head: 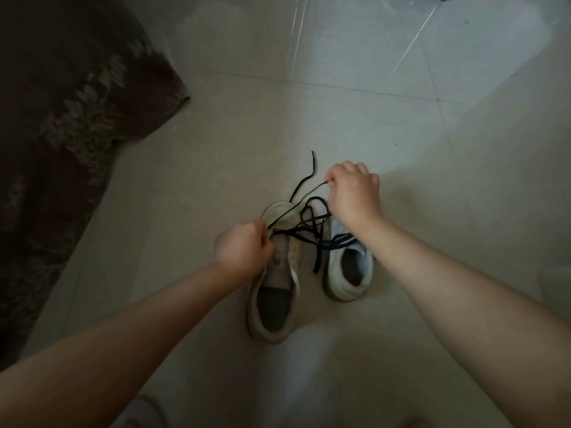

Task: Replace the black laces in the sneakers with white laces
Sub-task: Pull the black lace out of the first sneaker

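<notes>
Two pale sneakers stand side by side on the tiled floor, toes pointing away from me. The left sneaker (275, 301) has a loosened black lace (309, 220) lying in loops across its front. My left hand (242, 250) pinches this lace at the sneaker's left eyelets. My right hand (352, 196) pinches a taut strand of the same lace, pulled up and to the right above the toes. One free lace end (312, 168) curls on the floor beyond the shoes. The right sneaker (349, 270) still carries dark laces, partly hidden under my right wrist.
A dark patterned rug (68, 118) covers the floor on the left. Pale floor tiles (401, 125) stretch ahead and to the right. A pale rounded object (142, 409) sits at the bottom edge near my left arm.
</notes>
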Demonstrator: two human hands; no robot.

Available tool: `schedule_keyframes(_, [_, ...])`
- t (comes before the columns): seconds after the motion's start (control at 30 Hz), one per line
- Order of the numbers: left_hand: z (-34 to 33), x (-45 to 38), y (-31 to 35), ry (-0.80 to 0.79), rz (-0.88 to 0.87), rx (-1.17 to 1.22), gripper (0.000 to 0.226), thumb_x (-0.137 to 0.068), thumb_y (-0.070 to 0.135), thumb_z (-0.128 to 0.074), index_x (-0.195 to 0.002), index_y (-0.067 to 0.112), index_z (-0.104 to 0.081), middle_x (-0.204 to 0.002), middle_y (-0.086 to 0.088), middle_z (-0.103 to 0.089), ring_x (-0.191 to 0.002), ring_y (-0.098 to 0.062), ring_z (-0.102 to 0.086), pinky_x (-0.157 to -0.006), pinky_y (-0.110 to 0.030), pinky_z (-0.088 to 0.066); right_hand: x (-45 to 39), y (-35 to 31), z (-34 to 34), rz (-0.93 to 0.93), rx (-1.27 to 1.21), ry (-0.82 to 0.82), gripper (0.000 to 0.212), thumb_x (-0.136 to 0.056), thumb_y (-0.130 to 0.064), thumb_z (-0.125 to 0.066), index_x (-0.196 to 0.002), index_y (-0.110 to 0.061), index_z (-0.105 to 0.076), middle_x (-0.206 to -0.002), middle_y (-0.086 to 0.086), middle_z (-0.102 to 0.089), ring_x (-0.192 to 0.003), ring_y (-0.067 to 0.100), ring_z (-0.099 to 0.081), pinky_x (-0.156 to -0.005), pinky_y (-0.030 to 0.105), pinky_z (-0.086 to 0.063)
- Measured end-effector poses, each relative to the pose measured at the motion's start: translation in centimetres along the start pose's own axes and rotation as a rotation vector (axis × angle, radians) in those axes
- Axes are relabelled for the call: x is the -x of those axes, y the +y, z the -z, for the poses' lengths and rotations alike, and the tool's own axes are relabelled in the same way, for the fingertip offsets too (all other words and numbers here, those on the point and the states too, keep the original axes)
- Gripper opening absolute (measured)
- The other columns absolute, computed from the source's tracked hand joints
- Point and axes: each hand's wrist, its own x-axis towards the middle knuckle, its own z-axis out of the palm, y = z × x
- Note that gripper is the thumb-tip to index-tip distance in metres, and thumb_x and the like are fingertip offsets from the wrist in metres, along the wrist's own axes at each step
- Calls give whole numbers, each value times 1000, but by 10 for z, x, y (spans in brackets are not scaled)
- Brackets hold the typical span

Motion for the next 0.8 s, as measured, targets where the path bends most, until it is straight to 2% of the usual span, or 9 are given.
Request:
schedule_keyframes(0.1, [-1,0,3,-9,-30,-21,13,-88,28,-49,-88,18,-55,-89,-7,-67,-88,-31,-62,-62,-29,-40,16,-22,-13,336,-52,-110,37,-84,-7,-54,-119,-18,-61,-124,1,-56,-120,26,-45,-93,36,-28])
schedule_keyframes(0.17, [1,0,7,-10,-51,-33,15,-88,28,-49,-94,17,-57,-93,-8,-67,-91,-31,-62,-63,-29,-38,21,-38,-23,513,-12,-152,31,-75,-2,-52,-98,-13,-71,-104,6,-65,-105,30,-56,-87,37,-28])
schedule_keyframes(0.23, [1,1,11,-17,-72,-40,19,-89,27,-49,-101,16,-57,-98,-10,-67,-96,-32,-61,-63,-29,-35,23,-46,-29,567,18,-157,28,-67,-5,-44,-73,-9,-71,-77,9,-63,-82,31,-61,-77,36,-26])
schedule_keyframes(0.37, [1,0,11,-27,-72,-23,18,-88,26,-50,-101,15,-57,-98,-11,-66,-94,-33,-61,-63,-30,-36,26,-51,-32,599,68,-98,10,-62,-7,-58,-63,-10,-68,-73,7,-58,-77,30,-60,-73,35,-24])
schedule_keyframes(0.43, [1,-1,8,-42,-53,-13,15,-87,27,-51,-94,15,-57,-96,-10,-67,-93,-32,-61,-65,-31,-41,21,-48,-30,525,72,-115,17,-69,-1,-58,-79,-9,-70,-91,9,-59,-96,31,-55,-78,37,-24])
schedule_keyframes(0.5, [-1,-1,5,-53,-26,-9,11,-85,28,-51,-87,18,-56,-94,-9,-67,-92,-31,-62,-66,-30,-43,7,-37,-22,294,79,-70,26,-80,-5,-54,-100,-15,-69,-112,5,-55,-114,28,-44,-86,37,-24])
schedule_keyframes(0.6, [-4,1,-1,-41,2,12,11,-84,29,-52,-78,21,-49,-88,-8,-66,-87,-31,-62,-62,-29,-39,-13,-6,1,-92,-53,103,22,-87,-14,-54,-101,-23,-69,-115,0,-55,-115,24,-42,-85,32,-23])
schedule_keyframes(0.67, [-5,1,-1,-34,-5,6,11,-85,29,-51,-78,21,-48,-86,-8,-66,-86,-31,-62,-60,-27,-37,-12,2,3,-60,-51,71,23,-88,-14,-54,-105,-22,-68,-118,0,-55,-116,23,-42,-85,30,-22])
schedule_keyframes(0.8, [-4,-1,6,-25,-48,-10,11,-86,30,-51,-85,19,-54,-91,-9,-67,-90,-32,-63,-63,-30,-41,15,-24,-13,387,-55,-198,40,-87,-13,-53,-126,-19,-58,-132,-1,-50,-128,23,-36,-99,33,-21])
